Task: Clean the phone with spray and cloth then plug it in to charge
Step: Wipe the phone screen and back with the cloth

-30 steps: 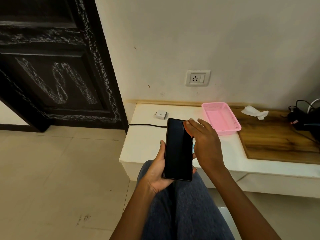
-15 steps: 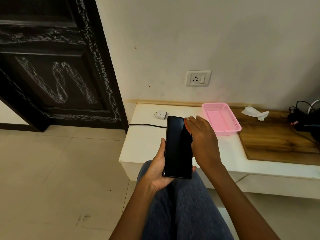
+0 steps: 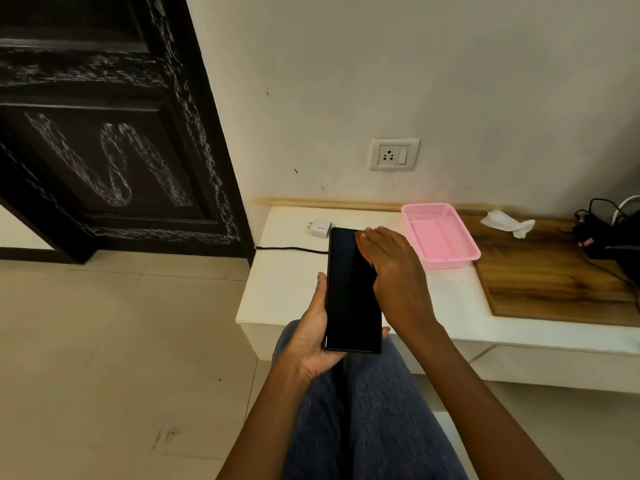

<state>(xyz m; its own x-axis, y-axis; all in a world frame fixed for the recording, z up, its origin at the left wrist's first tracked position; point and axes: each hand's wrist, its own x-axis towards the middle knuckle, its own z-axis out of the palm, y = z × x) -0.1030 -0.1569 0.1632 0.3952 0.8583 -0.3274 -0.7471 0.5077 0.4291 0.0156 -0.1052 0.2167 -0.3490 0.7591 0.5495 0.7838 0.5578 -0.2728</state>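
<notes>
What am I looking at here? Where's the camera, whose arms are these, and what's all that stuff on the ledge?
There is no machine: a camera worn on a person's head looks down at their own arms and lap. The left hand grips a dark phone. The right hand presses the phone's top corner, with a sliver of orange, probably the cloth, under its fingers. On the white ledge lie a white charger plug, a black cable and a pink basket. A crumpled tissue sits on the wooden board. A wall socket is above.
</notes>
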